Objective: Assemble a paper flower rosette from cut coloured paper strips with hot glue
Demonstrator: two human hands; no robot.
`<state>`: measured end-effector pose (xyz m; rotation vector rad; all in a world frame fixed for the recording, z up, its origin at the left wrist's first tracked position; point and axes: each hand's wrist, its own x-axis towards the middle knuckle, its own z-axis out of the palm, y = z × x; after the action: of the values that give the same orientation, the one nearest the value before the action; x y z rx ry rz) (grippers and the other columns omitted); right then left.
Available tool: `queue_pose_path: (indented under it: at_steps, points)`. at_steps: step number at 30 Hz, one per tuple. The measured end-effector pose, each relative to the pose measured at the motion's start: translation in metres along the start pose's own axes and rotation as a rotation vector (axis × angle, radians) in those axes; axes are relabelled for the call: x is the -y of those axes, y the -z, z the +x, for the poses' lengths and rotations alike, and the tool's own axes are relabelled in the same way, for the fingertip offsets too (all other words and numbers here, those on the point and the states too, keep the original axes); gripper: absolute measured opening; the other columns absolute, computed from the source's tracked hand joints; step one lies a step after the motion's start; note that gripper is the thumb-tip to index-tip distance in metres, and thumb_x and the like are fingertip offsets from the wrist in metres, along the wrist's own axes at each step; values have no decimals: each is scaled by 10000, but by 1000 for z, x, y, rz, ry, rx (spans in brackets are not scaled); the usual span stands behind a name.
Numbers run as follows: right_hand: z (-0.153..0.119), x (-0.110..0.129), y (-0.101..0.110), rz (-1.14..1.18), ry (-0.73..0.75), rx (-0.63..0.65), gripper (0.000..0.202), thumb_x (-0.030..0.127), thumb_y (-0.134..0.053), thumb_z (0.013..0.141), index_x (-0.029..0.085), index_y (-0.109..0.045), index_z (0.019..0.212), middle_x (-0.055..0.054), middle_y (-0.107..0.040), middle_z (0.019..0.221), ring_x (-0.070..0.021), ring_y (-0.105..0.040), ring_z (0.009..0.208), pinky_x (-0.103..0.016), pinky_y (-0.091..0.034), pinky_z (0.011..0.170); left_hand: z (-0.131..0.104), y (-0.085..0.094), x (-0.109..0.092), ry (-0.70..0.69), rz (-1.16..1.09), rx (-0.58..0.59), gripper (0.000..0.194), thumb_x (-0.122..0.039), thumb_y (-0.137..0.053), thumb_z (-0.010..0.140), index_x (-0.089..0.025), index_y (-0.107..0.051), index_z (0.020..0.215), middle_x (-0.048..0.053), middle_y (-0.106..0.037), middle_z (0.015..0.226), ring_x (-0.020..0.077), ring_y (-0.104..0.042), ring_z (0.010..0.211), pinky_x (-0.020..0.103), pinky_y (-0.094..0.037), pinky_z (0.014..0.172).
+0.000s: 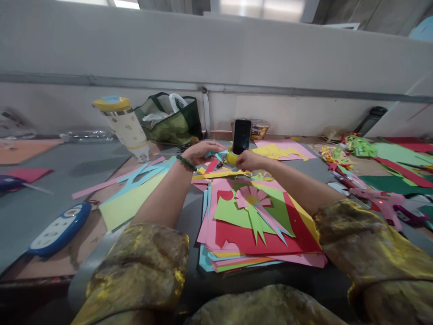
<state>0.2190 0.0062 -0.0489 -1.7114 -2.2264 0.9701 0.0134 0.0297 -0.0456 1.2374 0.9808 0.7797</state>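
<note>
My left hand, with a green bead bracelet at the wrist, reaches over the paper scraps and pinches a small light blue paper piece. Close to its right, my right hand is curled into a fist beside a yellow rounded thing; what its fingers hold is hidden. Yellow paper strips lie just below both hands. Nearer to me, a paper rosette with pink petals, a yellow centre and ribbon tails rests on a green sheet, on top of a stack of coloured paper.
A phone stands upright behind my hands. On the left are a tumbler, a green mesh bag, a blue-and-white oblong device and cut paper. A pink glue gun and shredded paper lie at right.
</note>
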Motion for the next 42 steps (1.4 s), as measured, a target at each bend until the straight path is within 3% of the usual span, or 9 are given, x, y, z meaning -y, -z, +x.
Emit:
queue_pose_path:
  at_steps: [7, 13, 20, 25, 28, 30, 32, 37, 42]
  points:
    - [-17, 10, 30, 265, -33, 0, 182, 123, -712, 811, 143, -630, 649, 75, -487, 443, -18, -326, 366, -151, -277, 385, 2, -27, 12, 22, 138, 69, 297, -265, -931, 600, -124, -669, 604, -28, -560, 540, 53, -467, 488, 177, -396, 472]
    - [-19, 9, 33, 367, -77, 36, 226, 138, -769, 788, 141, -623, 615, 72, -479, 418, -11, -310, 341, -142, -236, 348, -4, -36, 11, 50, 193, 115, 316, -240, -947, 557, -131, -652, 577, -34, -538, 511, 56, -438, 468, 192, -324, 435]
    - [-22, 6, 30, 462, -103, 58, 275, 156, -758, 828, 131, -601, 604, 68, -462, 427, -10, -288, 337, -143, -215, 342, -8, -50, 12, 67, 151, 128, 280, -158, -938, 550, -126, -663, 590, -30, -557, 520, 61, -485, 483, 174, -350, 435]
    - [-27, 5, 22, 572, -76, -13, 499, 497, -409, 1040, 159, -541, 698, 98, -345, 456, -23, -180, 338, -154, -151, 333, -8, -57, 11, 23, 64, 74, 231, -154, -882, 639, -125, -654, 659, -23, -597, 590, 39, -474, 479, 151, -374, 444]
    - [-36, 2, 16, 560, 16, 199, 609, 613, -289, 1027, 163, -525, 691, 103, -287, 471, -39, -152, 359, -163, -133, 339, -9, -63, 6, -7, 45, 27, 240, -170, -865, 656, -134, -627, 653, -16, -609, 610, 52, -521, 507, 151, -422, 476]
    - [-44, -2, 15, 516, 110, 342, 545, 592, -411, 1007, 153, -556, 718, 119, -239, 471, -44, -147, 379, -159, -142, 356, -11, -64, 0, -16, 50, -7, 259, -178, -866, 645, -143, -610, 639, -21, -597, 598, 61, -536, 509, 155, -438, 482]
    - [-52, -7, 19, 477, 159, 375, 466, 542, -537, 971, 162, -542, 702, 127, -222, 470, -46, -152, 394, -160, -159, 373, -15, -62, -9, -19, 62, -53, 273, -183, -867, 630, -153, -595, 634, -30, -583, 593, 68, -543, 510, 158, -452, 484]
    - [-68, -26, 46, 371, 156, 259, 443, 464, -619, 932, 182, -481, 619, 105, -289, 473, -50, -203, 417, -190, -181, 409, -41, -36, -23, -5, 130, -205, 306, -209, -869, 598, -173, -570, 650, -40, -576, 631, 76, -563, 565, 151, -473, 507]
    - [-72, -49, 80, 292, 100, 2, 407, 322, -660, 911, 180, -478, 576, 75, -348, 473, -62, -281, 445, -232, -205, 458, -69, -32, 5, 112, 304, -270, 414, -280, -916, 494, -177, -526, 588, -52, -539, 593, 91, -551, 567, 180, -475, 511]
